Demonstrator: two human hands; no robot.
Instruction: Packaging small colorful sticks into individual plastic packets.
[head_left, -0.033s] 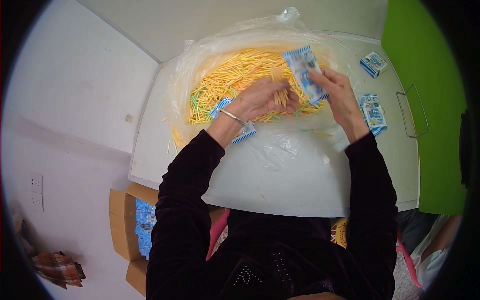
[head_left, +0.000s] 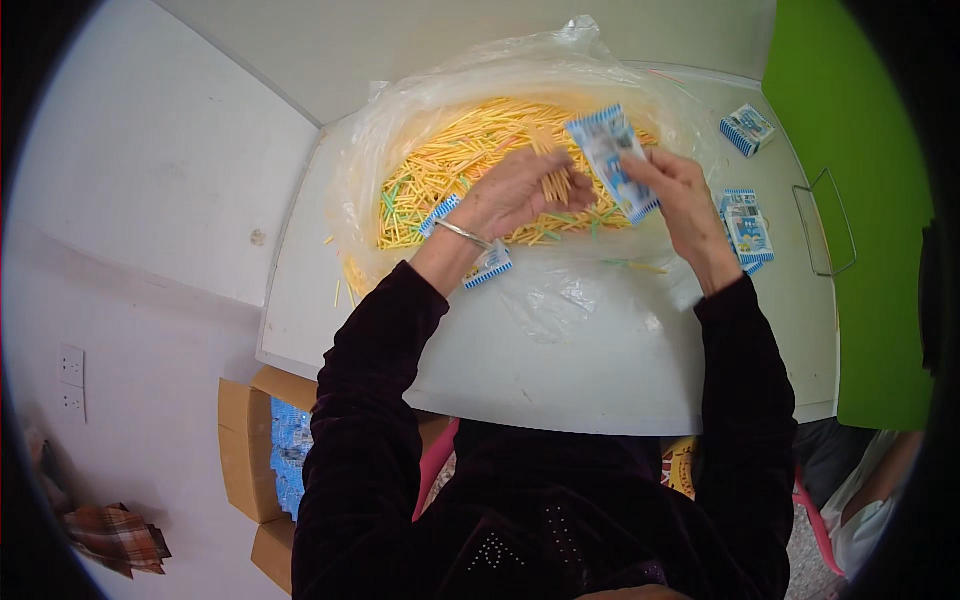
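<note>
A bundle of thin yellow sticks [head_left: 552, 180] is gripped in my left hand [head_left: 510, 192], fingers curled round it. They look like candy or snack sticks; I cannot tell which. Close to its right, my right hand [head_left: 678, 190] pinches a blue-and-white packet [head_left: 612, 150] by its right side. Both hands are above a large clear plastic bag [head_left: 400, 120], spread wide and filled with loose yellow sticks [head_left: 440, 150], a few green or pink among them. Under my left wrist lies another blue-and-white packet [head_left: 490, 268], partly hidden by the wrist.
On the white table [head_left: 560, 385], packets [head_left: 748, 228] overlap at the right, with another packet [head_left: 747, 130] farther back. A green panel [head_left: 850, 200] with a wire handle [head_left: 828, 222] borders the right. Below the table's left edge, a cardboard box [head_left: 245, 450] holds blue packets [head_left: 290, 450].
The packet in my right hand has come slightly lower and tilted a little. My left hand has shifted slightly left with the sticks.
</note>
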